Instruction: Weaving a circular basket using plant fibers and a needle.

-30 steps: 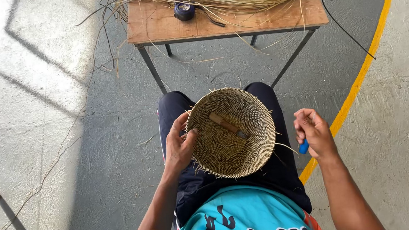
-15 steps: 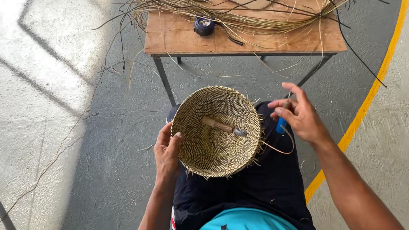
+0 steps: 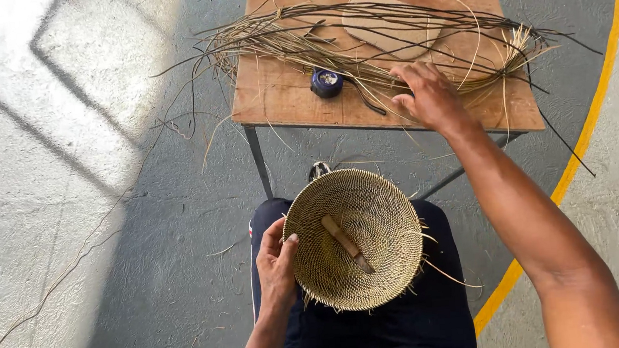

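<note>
A round woven straw basket [image 3: 385, 277] rests on my lap with loose strand ends sticking out of its rim. Inside it lies a small wooden stick [image 3: 346, 243]. My left hand [image 3: 275, 261] grips the basket's left rim, thumb inside. My right hand [image 3: 430, 98] is stretched out over the wooden table [image 3: 278, 99], palm down and fingers apart, touching a long bundle of dry straw fibres [image 3: 291, 39]. I see nothing held in that hand.
A small round blue container [image 3: 326, 82] sits on the table left of my right hand. A piece of brown cardboard [image 3: 386, 28] lies under the fibres. A yellow curved line [image 3: 580, 153] runs across the concrete floor at right. Stray fibres trail off the table's left side.
My right hand has left the basket's right side and reached forward onto the table's fibres; the small blue thing it held no longer shows. The view has tilted toward the table.
</note>
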